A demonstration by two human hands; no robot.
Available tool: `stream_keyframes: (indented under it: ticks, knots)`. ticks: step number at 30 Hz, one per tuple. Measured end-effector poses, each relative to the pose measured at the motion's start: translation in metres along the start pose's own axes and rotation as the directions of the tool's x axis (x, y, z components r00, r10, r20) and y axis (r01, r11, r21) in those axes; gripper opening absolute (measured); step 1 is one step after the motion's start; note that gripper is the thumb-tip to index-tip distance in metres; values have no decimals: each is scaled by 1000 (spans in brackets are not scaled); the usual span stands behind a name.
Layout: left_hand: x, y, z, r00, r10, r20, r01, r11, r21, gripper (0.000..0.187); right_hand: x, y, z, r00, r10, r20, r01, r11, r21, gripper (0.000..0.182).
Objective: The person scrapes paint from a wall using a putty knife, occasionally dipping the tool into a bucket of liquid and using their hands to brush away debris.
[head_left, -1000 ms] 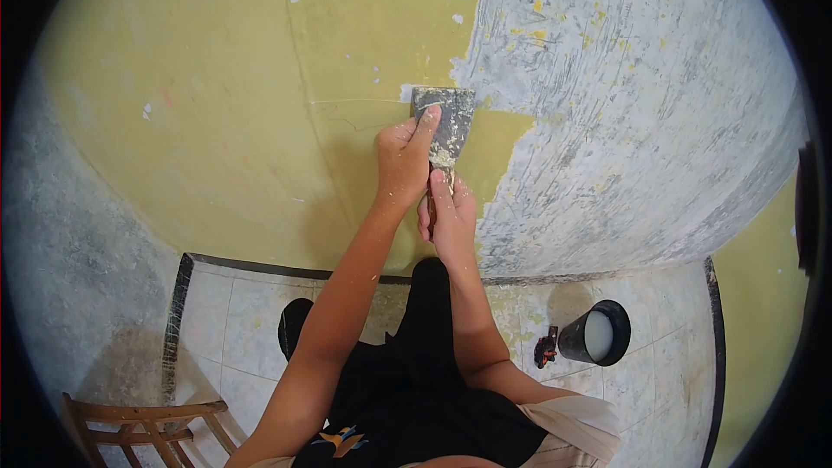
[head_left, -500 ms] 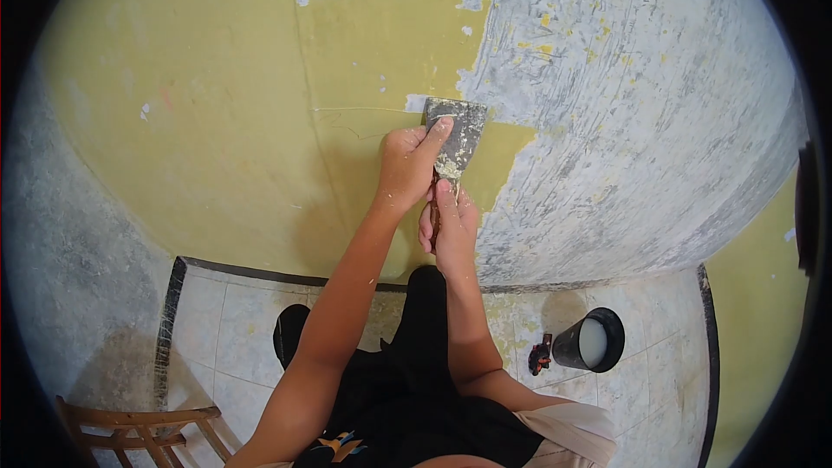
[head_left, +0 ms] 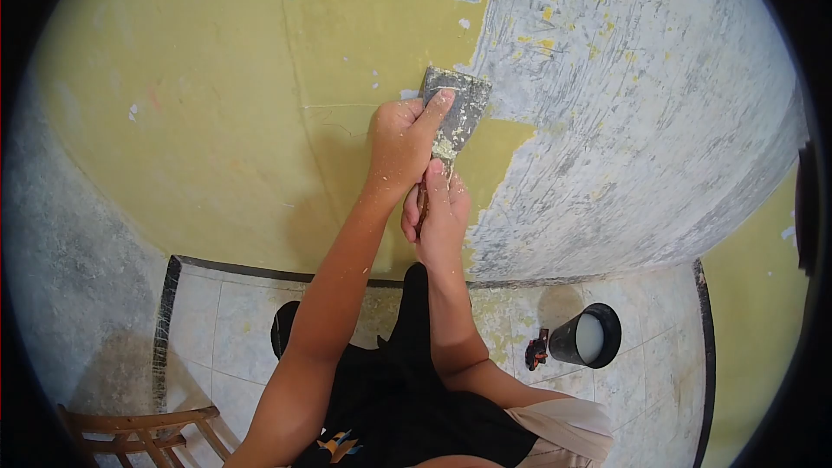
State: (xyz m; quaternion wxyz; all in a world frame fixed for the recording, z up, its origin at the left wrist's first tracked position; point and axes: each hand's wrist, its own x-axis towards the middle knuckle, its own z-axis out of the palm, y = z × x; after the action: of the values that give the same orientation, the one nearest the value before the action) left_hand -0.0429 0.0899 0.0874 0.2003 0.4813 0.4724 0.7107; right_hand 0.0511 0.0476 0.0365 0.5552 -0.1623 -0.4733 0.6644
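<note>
A wide putty knife (head_left: 459, 108) spotted with paint flakes lies against the wall, its blade edge upward. My right hand (head_left: 444, 212) is wrapped round its brown handle. My left hand (head_left: 403, 143) grips the blade's left side, thumb flat on the face and the other fingers hidden behind. Around the blade is yellow-green paint (head_left: 373, 39), with bare grey-white wall (head_left: 598, 121) to the right. A small whitish scraped patch shows just left of the blade.
On the tiled floor (head_left: 243, 321) at right stands a black bucket (head_left: 614, 335) of whitish liquid, beside a small dark-and-red object (head_left: 536, 350) I cannot make out. A wooden chair (head_left: 143, 423) is at the lower left. A dark skirting strip runs along the wall's foot.
Both hands have moved the putty knife upward along the wall, and its blade has tilted slightly to the right. The blade now covers part of the small scraped patch. My view has shifted slightly.
</note>
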Motion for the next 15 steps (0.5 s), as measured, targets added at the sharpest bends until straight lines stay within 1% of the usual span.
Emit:
stream_keyframes:
  ticks: [1,2,4,5,6,7,8,10,11,13,14,15]
  knots:
    - [-2,-4,0,999,19,-29,-18,999,41,56,-2,2,-1,1000,-4,-7,4,1000,4,35]
    - [-5,-8,1,1000,14,-28,-13,999,41,56,-4,3,-3,1000,0,-10,0,1000,3,35]
    - [-7,-11,4,1000,-4,-22,3,999,-50,51,-6,2,-8,999,-37,-31,33,990,-139,33]
    - [-10,-12,5,1000,0,-21,-1,999,-53,51,-8,2,-12,999,-42,-30,38,989,-142,33]
    - [-14,-13,5,990,-132,49,139,975,-176,40,-11,3,-15,997,-64,-46,54,978,-202,31]
    - [-18,-13,4,958,-253,134,282,917,-282,34,-14,3,-18,994,-86,-62,67,963,-260,30]
    - [-23,-14,5,958,-253,134,282,917,-282,34,-18,3,-21,994,-86,-63,67,963,-261,30]
    - [-30,-12,7,927,-323,191,375,819,-435,32,-23,2,-26,993,-80,-82,44,928,-370,28]
    - [-31,-12,8,926,-325,193,378,818,-435,32,-22,5,-28,993,-80,-85,43,928,-371,28]
    - [-34,-12,9,926,-311,212,376,775,-507,30,-21,11,-33,970,-239,-53,170,813,-558,28]
    - [-35,-11,10,925,-316,210,379,772,-510,30,-23,11,-34,971,-233,-53,164,811,-561,28]
    - [-36,-7,11,918,-326,225,396,726,-562,30,-24,8,-32,962,-271,-43,182,747,-640,28]
